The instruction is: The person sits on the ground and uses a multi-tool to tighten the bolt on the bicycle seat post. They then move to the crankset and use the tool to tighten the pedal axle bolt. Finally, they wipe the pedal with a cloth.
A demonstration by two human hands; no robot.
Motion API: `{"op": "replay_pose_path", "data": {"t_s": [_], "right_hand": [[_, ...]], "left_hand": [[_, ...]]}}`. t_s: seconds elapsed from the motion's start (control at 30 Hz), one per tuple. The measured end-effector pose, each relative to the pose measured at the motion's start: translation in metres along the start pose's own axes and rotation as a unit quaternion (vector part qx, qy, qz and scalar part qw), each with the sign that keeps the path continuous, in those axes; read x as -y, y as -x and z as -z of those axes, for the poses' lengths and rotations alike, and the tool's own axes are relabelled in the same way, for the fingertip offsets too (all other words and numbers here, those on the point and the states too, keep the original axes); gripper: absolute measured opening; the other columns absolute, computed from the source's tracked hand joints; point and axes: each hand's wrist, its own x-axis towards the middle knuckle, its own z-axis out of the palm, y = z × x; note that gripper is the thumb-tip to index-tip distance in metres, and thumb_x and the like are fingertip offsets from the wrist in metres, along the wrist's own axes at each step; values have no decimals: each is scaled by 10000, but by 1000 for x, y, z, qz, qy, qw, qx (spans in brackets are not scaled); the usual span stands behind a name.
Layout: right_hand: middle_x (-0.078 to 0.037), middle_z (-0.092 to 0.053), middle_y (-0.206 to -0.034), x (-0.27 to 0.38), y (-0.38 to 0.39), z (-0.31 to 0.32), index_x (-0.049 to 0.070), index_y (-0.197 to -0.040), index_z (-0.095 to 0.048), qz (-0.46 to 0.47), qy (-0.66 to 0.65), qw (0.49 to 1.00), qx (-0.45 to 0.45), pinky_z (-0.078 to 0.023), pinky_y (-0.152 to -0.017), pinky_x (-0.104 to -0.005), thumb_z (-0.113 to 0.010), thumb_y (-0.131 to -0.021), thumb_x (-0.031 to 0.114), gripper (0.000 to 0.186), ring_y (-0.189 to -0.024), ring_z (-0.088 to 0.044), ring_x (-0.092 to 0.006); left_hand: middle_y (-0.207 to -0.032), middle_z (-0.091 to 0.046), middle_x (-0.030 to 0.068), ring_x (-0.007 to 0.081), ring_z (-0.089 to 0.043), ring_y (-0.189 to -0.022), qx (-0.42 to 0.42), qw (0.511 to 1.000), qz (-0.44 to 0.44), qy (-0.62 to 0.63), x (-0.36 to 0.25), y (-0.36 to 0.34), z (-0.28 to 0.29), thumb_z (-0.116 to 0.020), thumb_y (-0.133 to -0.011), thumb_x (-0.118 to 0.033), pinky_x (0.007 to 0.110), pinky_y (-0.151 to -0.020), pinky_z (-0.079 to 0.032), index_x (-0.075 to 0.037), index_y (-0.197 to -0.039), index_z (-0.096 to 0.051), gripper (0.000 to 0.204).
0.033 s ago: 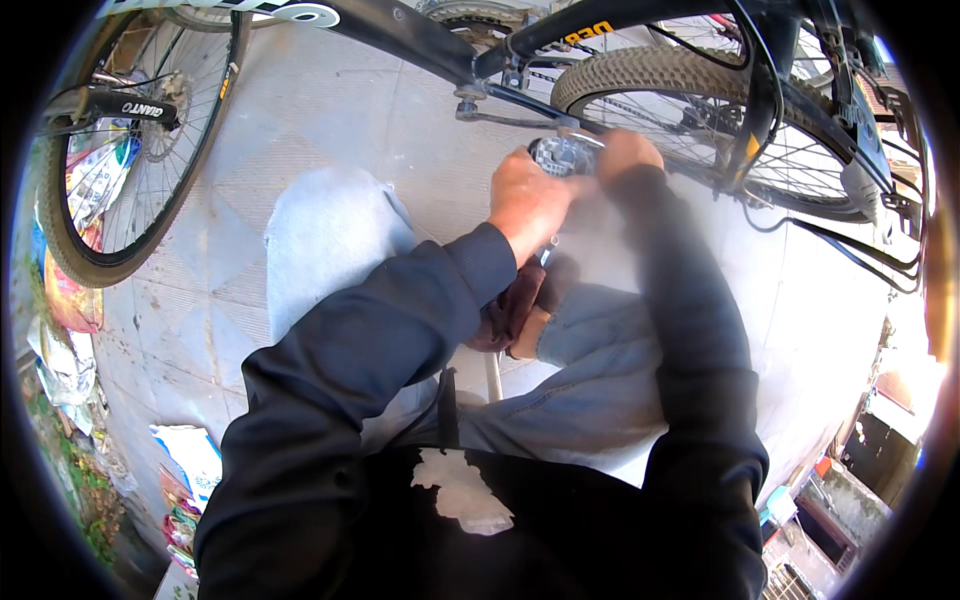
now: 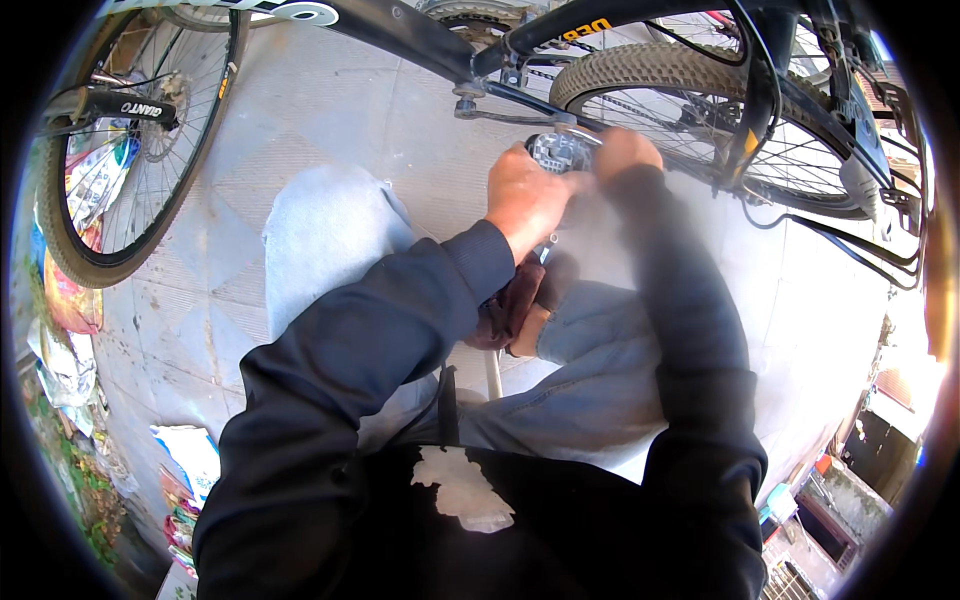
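Beside the black bicycle frame (image 2: 430, 45), my left hand (image 2: 528, 195) is closed around a grey, blocky pedal (image 2: 560, 152). A crank arm on the bike runs toward the pedal. Right next to it, my right hand (image 2: 628, 155) is curled shut near the rear wheel's tyre (image 2: 655, 72); whatever it grips is hidden behind its fingers. My right forearm looks smeared. Below my left wrist, a small silver metal piece (image 2: 548, 243) shows in part, above a dark red cloth-like thing (image 2: 512, 308) by my foot.
A second bicycle wheel (image 2: 215, 125) stands at the left, with plastic bags (image 2: 70, 290) along the edge behind it. The bike's rack (image 2: 905, 170) juts out at the right. My knees (image 2: 330, 230) are bent on either side of the tiled floor (image 2: 420, 180).
My left hand and the pedal have shifted very slightly to the left. Otherwise both hands keep their places.
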Motion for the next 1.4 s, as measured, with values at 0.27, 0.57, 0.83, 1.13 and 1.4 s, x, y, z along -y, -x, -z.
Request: {"op": "replay_pose_path", "data": {"t_s": [0.27, 0.57, 0.83, 1.13, 1.4], "right_hand": [[-180, -675, -875, -9, -5, 7, 87, -876, -710, 39, -11, 999, 18, -509, -783, -417, -650, -782, 312, 252, -873, -649, -338], [-146, -679, -894, -16, -13, 6, 121, -914, -717, 54, -48, 997, 21, -497, -793, -427, -624, -806, 467, 374, -865, -641, -330], [-161, -672, -845, -25, -17, -9, 108, -886, -714, 98, -25, 995, 20, -503, -769, -431, -618, -819, 442, 354, -842, -637, -349], [-168, -663, -830, -28, -20, -17, 128, -888, -711, 136, -112, 984, 13, -506, -744, -436, -646, -781, 282, 199, -819, -635, -361], [-157, -668, -864, -18, -15, -5, 140, -916, -707, 121, -99, 988, 9, -501, -774, -436, -661, -760, 236, 189, -848, -636, -349]], "left_hand": [[-857, -675, 81, 142, -634, -729, -3, 999, -3, -51, -1, 1, -1, -765, -707, -63, 288, -658, -508, 14, -964, -642, 295], [-899, -659, 41, 122, -612, -772, 64, 994, 31, 79, -2, 7, 2, -712, -783, -72, 276, -693, -499, -24, -1001, -641, 234], [-914, -656, 30, 98, -614, -786, 141, 979, 27, 142, -7, 11, 9, -694, -818, -80, 261, -689, -510, -29, -1027, -635, 223], [-930, -653, 44, 119, -626, -788, 152, 973, 71, 157, -9, 12, 13, -703, -829, -141, 275, -690, -518, -28, -1062, -605, 276], [-917, -658, 65, 149, -654, -769, 200, 955, 88, 201, 2, 0, 19, -672, -848, -132, 287, -678, -542, -19, -1050, -608, 240]]}}
